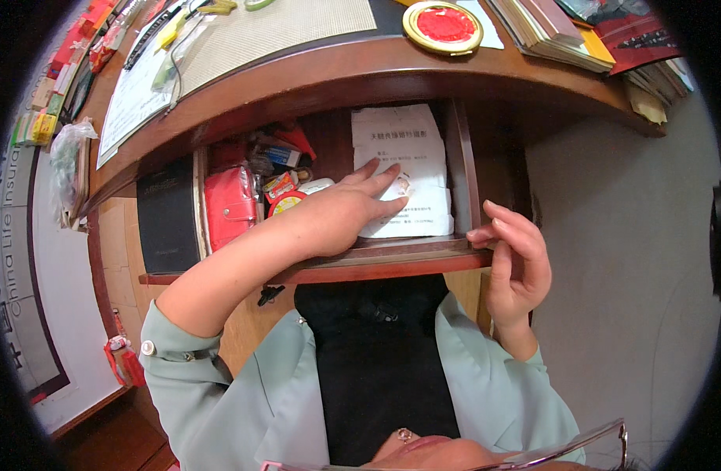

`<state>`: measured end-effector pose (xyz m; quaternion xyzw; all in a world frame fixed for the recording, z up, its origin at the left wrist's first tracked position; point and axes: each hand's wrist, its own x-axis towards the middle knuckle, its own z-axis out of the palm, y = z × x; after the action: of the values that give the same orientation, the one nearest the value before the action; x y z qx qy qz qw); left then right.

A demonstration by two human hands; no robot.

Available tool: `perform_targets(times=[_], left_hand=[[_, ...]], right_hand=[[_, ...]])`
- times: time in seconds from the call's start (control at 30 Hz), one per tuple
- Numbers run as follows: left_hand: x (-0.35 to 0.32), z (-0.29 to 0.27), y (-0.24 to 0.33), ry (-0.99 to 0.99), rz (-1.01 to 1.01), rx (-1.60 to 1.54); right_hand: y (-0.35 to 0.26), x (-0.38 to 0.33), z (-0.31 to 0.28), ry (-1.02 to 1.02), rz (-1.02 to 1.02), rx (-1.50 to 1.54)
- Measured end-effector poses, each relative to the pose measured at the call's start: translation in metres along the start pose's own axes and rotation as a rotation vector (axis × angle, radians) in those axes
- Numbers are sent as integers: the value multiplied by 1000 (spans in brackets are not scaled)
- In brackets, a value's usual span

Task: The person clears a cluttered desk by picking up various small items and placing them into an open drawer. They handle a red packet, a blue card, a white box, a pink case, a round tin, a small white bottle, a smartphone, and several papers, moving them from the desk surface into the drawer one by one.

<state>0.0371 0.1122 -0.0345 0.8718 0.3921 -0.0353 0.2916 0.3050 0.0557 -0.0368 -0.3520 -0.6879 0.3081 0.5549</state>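
An open wooden drawer (423,255) under a curved wooden desk (360,74) holds one white printed sheet (411,145), one red pouch (229,206), one black book (167,213) and small clutter. The left hand (353,210) lies flat on the sheet, fingers (380,177) spread, gripping nothing. The right hand (513,263) touches the drawer's front right corner, fingers loosely curled, empty. One round gold-rimmed red tin (443,26) sits on the desk.

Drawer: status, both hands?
Left hand flat on white paper in open drawer. Right hand at drawer's front corner, empty. Red pouch beside, clear of hands.
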Motion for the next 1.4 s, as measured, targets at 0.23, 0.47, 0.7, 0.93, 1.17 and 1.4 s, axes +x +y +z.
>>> perform_targets(times=[0.23, 0.47, 0.7, 0.93, 1.17, 1.4], left_hand=[[-3, -1, 4, -31, 0, 22], [-41, -18, 16, -18, -139, -43], [-105, -4, 19, 573, -12, -226], [-134, 14, 6, 931, -69, -445], [-139, 19, 2, 997, 17, -537], [-142, 17, 5, 971, -12, -590]], right_hand=[[-13, 2, 3, -40, -50, -45], [-41, 39, 4, -218, -235, -137], [-73, 128, 49, -424, -478, -304], [-64, 232, 162, -519, -678, -270], [-47, 283, 265, -616, -686, -424], [-39, 281, 254, -741, -478, -803]])
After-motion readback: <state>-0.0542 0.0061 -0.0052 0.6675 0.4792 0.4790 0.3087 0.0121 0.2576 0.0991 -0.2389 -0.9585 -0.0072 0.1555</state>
